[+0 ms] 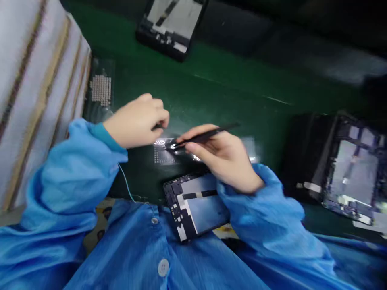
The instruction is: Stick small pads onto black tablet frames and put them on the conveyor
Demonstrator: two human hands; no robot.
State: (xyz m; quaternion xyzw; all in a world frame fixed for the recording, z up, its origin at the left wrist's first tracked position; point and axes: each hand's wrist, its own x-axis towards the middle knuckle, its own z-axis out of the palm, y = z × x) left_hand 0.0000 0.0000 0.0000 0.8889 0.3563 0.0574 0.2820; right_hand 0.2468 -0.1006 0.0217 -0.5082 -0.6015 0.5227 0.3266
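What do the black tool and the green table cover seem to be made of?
The tweezers in the right hand: probably matte black coated metal or plastic; thin, straight, no glint. The table mat: likely green rubber or vinyl; smooth, flat, with faint sheen.

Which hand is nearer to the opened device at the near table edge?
Right. The right hand, holding black tweezers, lies just beyond the opened device, its wrist over one corner. The left hand is farther, up and to the left.

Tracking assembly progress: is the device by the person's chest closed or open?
Open: the device lies with black frame and grey plate exposed, no cover on.
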